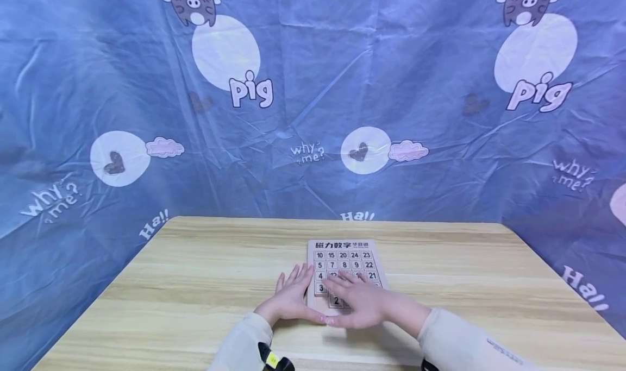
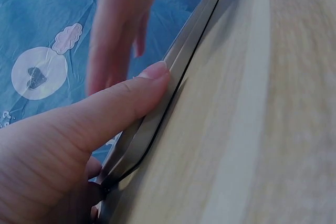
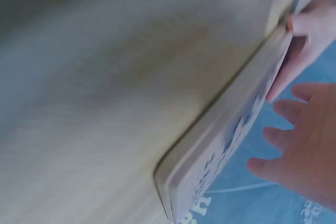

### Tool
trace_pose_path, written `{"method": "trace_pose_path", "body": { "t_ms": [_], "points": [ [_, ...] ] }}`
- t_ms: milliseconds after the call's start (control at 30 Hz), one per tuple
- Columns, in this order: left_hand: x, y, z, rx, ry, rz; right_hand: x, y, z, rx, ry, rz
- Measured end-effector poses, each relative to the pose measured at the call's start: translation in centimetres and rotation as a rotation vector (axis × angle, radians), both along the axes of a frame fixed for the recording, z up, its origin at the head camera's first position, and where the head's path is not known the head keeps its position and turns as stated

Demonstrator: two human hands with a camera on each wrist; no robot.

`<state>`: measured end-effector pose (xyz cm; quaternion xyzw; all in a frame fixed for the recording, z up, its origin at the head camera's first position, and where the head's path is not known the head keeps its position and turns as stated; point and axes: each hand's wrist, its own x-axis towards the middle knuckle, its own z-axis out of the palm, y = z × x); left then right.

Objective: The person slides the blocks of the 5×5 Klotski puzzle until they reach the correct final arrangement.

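A pale number sliding puzzle lies flat on the table, its rows of square numbered tiles facing up. My left hand holds its near-left corner: the fingers lie along the left side and the thumb presses the near edge in the left wrist view. Spread above the lower tiles, my right hand has its fingers extended and hides several of them. The right wrist view shows those fingers apart from the board's face. A tile marked 2 sits in the lowest visible row.
The wooden table stretches around the puzzle on all sides. Behind it and at both sides hangs a blue cloth printed with pigs, circles and words. A black strap with a yellow label is on the left sleeve.
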<state>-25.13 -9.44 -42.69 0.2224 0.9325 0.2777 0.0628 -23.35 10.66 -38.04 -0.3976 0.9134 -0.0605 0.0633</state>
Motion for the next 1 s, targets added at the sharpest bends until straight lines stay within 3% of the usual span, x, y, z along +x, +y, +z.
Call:
{"method": "trace_pose_path", "body": {
  "t_ms": [233, 467, 700, 1000],
  "points": [
    [0.1, 0.0, 0.1, -0.002, -0.003, -0.008, -3.3, -1.9, -0.2, -0.027, -0.027, -0.127],
    [0.1, 0.0, 0.2, -0.012, -0.001, -0.008, -5.2, -3.3, -0.7, -0.034, -0.05, -0.193],
    [0.2, 0.1, 0.4, -0.014, 0.0, -0.007, -5.7, -3.6, -1.1, -0.028, -0.065, -0.227],
    [0.2, 0.0, 0.4, -0.005, -0.019, -0.002, -5.3, -3.6, -1.1, -0.012, -0.044, -0.212]
  ]
}}
